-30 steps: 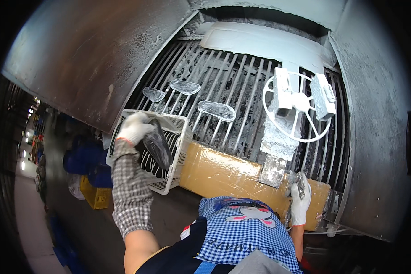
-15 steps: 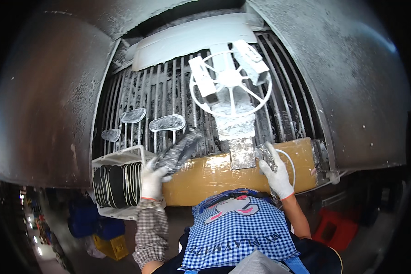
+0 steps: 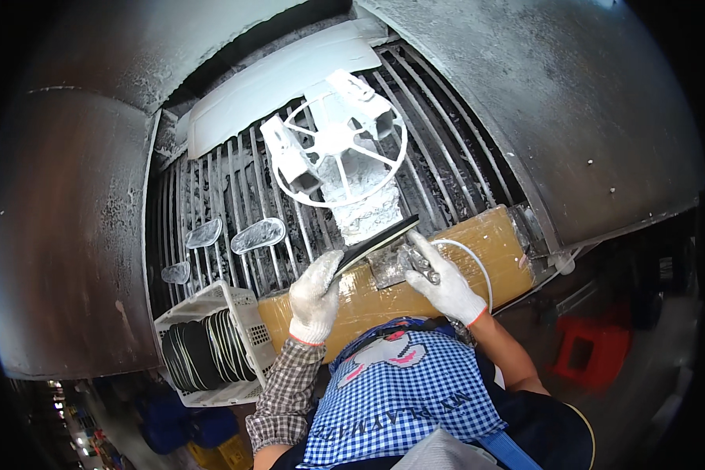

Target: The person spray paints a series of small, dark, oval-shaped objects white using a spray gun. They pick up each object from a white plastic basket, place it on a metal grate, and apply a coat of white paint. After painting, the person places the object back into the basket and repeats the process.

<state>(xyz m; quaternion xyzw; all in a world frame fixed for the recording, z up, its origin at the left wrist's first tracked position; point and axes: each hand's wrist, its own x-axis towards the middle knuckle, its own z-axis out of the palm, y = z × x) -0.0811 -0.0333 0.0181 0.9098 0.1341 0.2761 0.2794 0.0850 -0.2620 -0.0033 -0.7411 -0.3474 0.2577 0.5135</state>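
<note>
A black shoe sole (image 3: 376, 244) with a pale edge is in my left hand (image 3: 315, 296), gloved in white and closed round its near left end. It tilts up to the right, edge-on, above the near side of the grating. My gloved right hand (image 3: 450, 288) is closed on a small metal spray gun (image 3: 421, 265), partly hidden by the fingers. The sole's far end comes close to those fingertips; whether they touch I cannot tell. Behind the sole stands a white-coated spoked wheel (image 3: 337, 139) with two box-shaped holders (image 3: 290, 155) on it.
A white plastic basket (image 3: 252, 317) at left holds a row of black soles (image 3: 204, 352). Several oval coated pads (image 3: 258, 235) stand over the bar grating (image 3: 235, 184). A taped brown board (image 3: 486, 235) runs along the front, crossed by a white hose (image 3: 478, 270). Metal walls rise on both sides.
My left hand has brought the sole rightward from beside the basket to in front of the wheel, turning it edge-on. The right hand keeps the spray gun. The whole view has rotated and shifted.
</note>
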